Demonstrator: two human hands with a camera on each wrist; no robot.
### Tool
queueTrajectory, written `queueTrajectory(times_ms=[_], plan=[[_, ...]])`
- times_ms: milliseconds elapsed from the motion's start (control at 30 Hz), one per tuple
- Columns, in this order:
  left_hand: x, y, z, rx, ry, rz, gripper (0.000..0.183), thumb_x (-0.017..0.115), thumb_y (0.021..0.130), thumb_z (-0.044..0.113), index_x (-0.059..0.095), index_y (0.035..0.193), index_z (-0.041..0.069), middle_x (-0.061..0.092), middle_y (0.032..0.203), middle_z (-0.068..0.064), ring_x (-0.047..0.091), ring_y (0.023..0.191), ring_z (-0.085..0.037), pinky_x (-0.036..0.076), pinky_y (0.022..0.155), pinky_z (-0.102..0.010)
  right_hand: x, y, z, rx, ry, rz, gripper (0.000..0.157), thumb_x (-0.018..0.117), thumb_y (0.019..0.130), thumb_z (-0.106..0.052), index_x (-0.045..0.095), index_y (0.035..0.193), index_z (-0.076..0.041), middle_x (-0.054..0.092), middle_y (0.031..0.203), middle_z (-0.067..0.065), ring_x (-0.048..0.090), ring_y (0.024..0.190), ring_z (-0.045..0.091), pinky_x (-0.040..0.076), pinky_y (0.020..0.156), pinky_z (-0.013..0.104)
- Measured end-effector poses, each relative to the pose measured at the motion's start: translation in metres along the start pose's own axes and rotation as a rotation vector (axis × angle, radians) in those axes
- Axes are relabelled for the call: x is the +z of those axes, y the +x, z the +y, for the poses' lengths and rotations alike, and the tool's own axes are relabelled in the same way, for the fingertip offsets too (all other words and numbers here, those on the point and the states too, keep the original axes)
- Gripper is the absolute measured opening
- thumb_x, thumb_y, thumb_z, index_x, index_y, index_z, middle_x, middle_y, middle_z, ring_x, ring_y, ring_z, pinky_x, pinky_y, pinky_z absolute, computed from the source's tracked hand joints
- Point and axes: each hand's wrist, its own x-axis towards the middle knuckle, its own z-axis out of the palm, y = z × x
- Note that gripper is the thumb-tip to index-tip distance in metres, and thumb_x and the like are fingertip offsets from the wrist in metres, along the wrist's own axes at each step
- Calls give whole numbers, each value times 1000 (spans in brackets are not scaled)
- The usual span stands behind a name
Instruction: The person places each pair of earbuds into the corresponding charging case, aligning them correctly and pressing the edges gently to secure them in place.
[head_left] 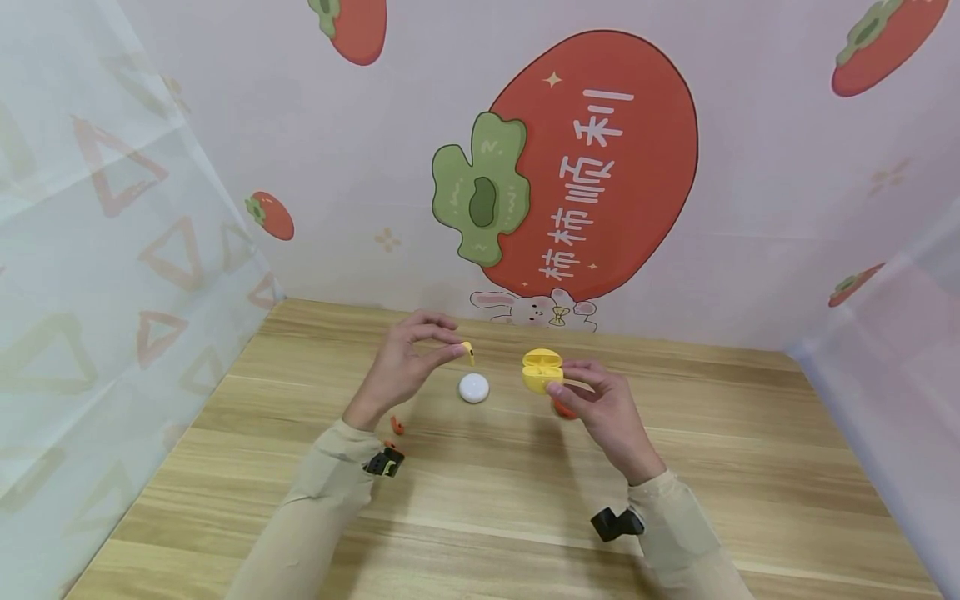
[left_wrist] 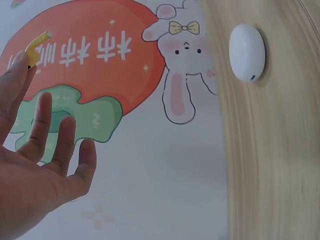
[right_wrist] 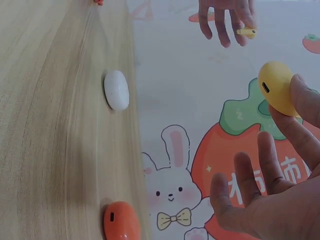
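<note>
Between thumb and forefinger my left hand (head_left: 408,360) pinches a yellow earbud (head_left: 469,352), held above the table; its stem points down in the head view. The other fingers of that hand are spread apart in the left wrist view. My right hand (head_left: 603,404) holds a yellow earbud charging case (head_left: 542,372) by its side, with the lid up and the inside facing me. Whether an earbud sits inside the case is too small to tell. A port shows on the case's underside (right_wrist: 275,90) in the right wrist view.
A white earbud case (head_left: 474,387) lies closed on the wooden table (head_left: 480,492). Behind my right hand is an orange case (right_wrist: 122,220), partly hidden in the head view. Orange earbuds (head_left: 397,426) lie by my left wrist. A printed wall (head_left: 337,275) stands behind the table.
</note>
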Motion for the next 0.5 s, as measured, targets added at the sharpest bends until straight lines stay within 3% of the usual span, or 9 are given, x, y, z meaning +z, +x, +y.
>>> queueTrajectory(times_ms=[300, 500], plan=[[16, 5, 11, 7, -42, -16, 10, 83, 85, 9, 80, 93, 3, 68, 118, -11, 58, 119, -28, 45, 101, -48, 2, 1, 0, 11, -1, -13, 38, 76, 93, -15, 68, 124, 6, 55, 126, 17, 65, 113, 33, 56, 89, 45], [28, 7, 14, 46, -52, -27, 10, 83, 85, 10, 79, 93, 4, 67, 123, -10, 58, 123, -26, 44, 103, -48, 3, 1, -1, 16, -8, -11, 37, 76, 93, -15, 69, 123, 5, 55, 127, 16, 65, 115, 35, 57, 87, 39]])
